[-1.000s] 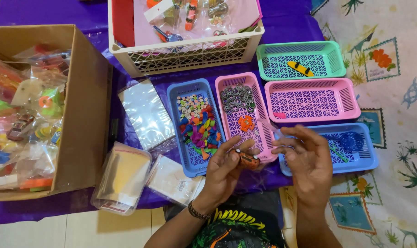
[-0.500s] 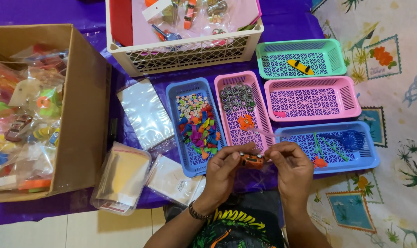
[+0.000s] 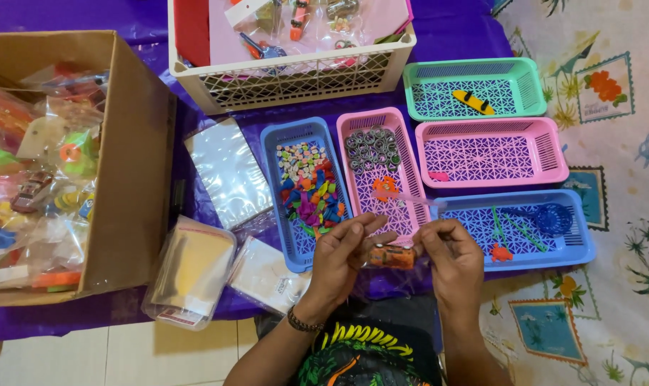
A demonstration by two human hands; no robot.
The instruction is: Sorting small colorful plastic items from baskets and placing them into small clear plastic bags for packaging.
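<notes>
The left hand (image 3: 342, 250) and right hand (image 3: 449, 254) pinch a small orange toy (image 3: 391, 256) between them, close to the body, apparently inside a clear bag. Judging by this, packing is midway: the trays just beyond the hands still hold pieces, and the cardboard box (image 3: 135, 164) far left holds filled bags. A purple-covered counter (image 3: 453, 28) carries everything; tiled floor shows below
</notes>
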